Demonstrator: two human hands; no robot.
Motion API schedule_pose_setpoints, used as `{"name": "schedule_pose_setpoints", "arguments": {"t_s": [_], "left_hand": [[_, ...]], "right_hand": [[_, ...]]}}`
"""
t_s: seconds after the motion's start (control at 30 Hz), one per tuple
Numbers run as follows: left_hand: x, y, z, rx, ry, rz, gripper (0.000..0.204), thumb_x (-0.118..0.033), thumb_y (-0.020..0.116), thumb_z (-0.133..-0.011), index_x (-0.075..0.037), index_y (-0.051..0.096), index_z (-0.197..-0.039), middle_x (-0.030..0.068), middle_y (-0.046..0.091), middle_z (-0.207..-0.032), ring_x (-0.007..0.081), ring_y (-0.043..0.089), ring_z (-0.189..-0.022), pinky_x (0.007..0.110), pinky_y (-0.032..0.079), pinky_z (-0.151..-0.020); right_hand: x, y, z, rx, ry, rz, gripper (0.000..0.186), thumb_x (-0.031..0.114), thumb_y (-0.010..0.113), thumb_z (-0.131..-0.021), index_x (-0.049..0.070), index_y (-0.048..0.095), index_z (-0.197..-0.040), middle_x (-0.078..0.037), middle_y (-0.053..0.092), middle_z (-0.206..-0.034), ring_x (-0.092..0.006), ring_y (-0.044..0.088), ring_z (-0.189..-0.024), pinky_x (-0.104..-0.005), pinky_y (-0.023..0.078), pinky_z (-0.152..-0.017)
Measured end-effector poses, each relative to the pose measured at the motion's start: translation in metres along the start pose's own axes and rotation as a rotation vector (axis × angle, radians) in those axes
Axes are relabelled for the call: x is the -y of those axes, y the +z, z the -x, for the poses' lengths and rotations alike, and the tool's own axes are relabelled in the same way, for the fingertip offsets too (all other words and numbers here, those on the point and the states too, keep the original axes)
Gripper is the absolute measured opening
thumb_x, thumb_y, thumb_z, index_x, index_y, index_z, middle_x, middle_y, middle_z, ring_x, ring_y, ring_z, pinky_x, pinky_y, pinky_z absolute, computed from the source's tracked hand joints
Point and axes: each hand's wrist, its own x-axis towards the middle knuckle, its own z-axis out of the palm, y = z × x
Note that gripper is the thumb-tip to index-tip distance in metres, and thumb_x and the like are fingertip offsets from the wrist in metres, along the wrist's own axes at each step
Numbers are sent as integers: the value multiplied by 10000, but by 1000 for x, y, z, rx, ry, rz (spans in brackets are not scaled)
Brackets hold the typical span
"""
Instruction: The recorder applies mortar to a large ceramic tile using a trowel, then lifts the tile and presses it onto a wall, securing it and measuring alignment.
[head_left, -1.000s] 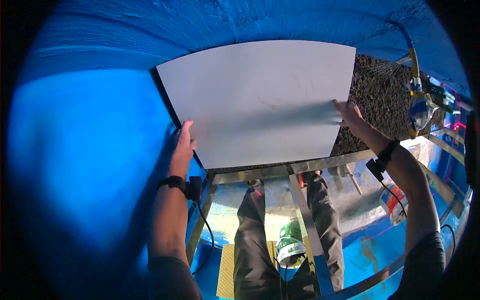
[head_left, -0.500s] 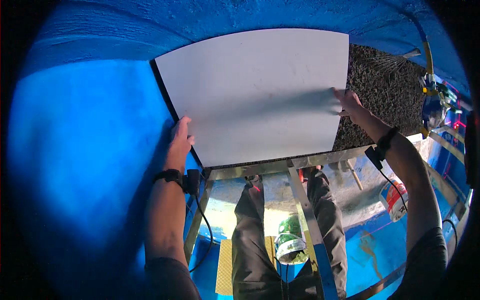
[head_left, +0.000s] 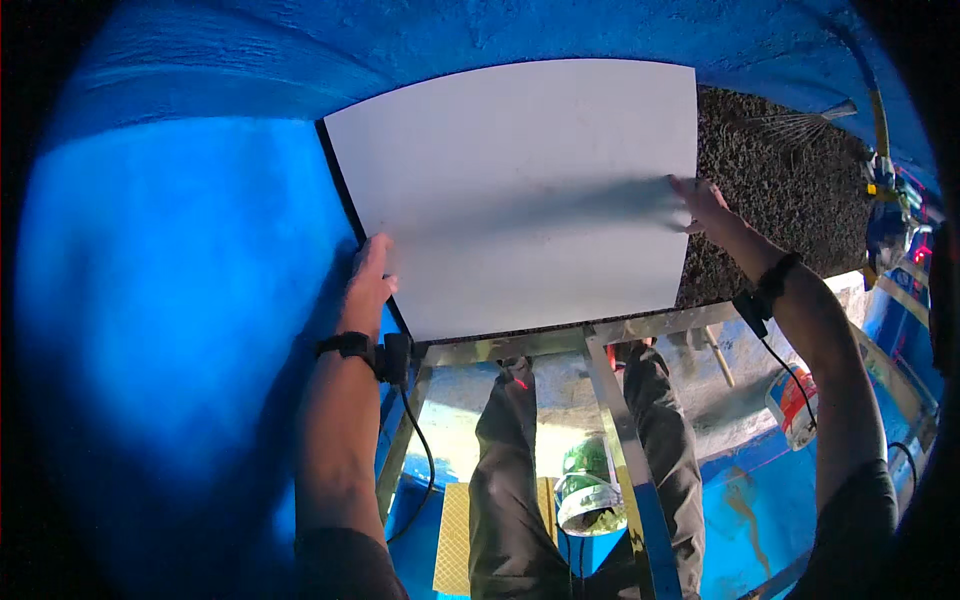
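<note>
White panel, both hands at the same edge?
No, the panel has the left hand at its left edge, the right hand at its right.

Single head-worn fisheye view, from above the person's legs, facing down toward the white panel, fairly near

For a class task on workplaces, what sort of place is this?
Probably a building site or workshop: a large white panel, a metal frame and a green-and-white bucket suggest it.
</note>
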Motion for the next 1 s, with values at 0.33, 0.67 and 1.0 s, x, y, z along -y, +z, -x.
{"name": "schedule_pose_setpoints", "arguments": {"t_s": [0.33,0.67,1.0], "left_hand": [[1,-3,1,-4,-15,-44,479,135,622,-780,-66,465,-1184,133,529,-1264,302,497,-1244,385,422,-1016],[-1,-3,5,9,-11,-39,440,142,603,-786,-77,464,-1142,122,538,-1212,293,512,-1182,376,435,-968],[-4,-1,2,36,-62,19,428,157,592,-781,-73,480,-1125,116,548,-1135,266,540,-1064,355,479,-849]], "right_hand": [[8,15,7,-102,29,74,799,616,611,-917,-23,442,-1366,-189,487,-1342,-352,518,-1271,-630,519,-938],[6,20,13,68,-7,-40,804,602,629,-908,8,423,-1409,-196,478,-1382,-365,500,-1305,-619,539,-920],[11,26,8,-74,62,48,768,569,642,-913,-14,468,-1383,-212,492,-1360,-369,519,-1283,-594,570,-892]]}}
